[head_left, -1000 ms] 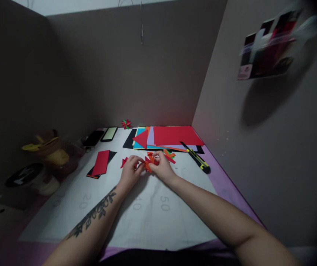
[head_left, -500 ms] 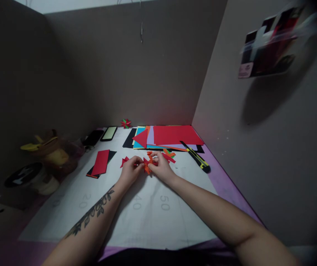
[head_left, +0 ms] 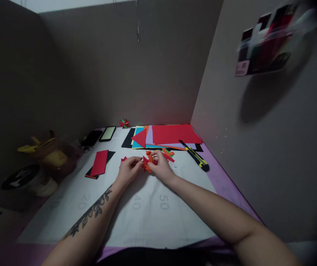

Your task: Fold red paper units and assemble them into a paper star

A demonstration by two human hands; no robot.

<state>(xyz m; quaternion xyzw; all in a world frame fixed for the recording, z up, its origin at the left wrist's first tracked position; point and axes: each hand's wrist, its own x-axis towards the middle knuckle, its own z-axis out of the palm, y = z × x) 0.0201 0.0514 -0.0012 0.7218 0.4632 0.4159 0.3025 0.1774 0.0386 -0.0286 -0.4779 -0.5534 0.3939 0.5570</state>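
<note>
Between my two hands is a small folded paper piece (head_left: 146,164) in red and orange. My left hand (head_left: 129,168) has thumb and fingers pinched at its left side. From the right, my right hand (head_left: 159,166) grips the same piece with thumb and fingertips. A red folded point (head_left: 123,160) shows just behind my left hand. Orange, green and red paper strips (head_left: 168,154) lie beyond my right hand. The fingertips partly hide the folds of the held piece.
Coloured sheets (head_left: 175,135) lie at the back, with a yellow-black cutter (head_left: 197,157) on their right edge. Red and black cards (head_left: 100,162), a phone (head_left: 107,134), a paper star (head_left: 124,123) and a plush-like figure (head_left: 54,155) are further left. A pouch (head_left: 266,44) hangs on the right wall.
My left hand has shifted slightly left and flattened a little beside the folded piece. My right hand still holds it. The whole view has moved slightly.
</note>
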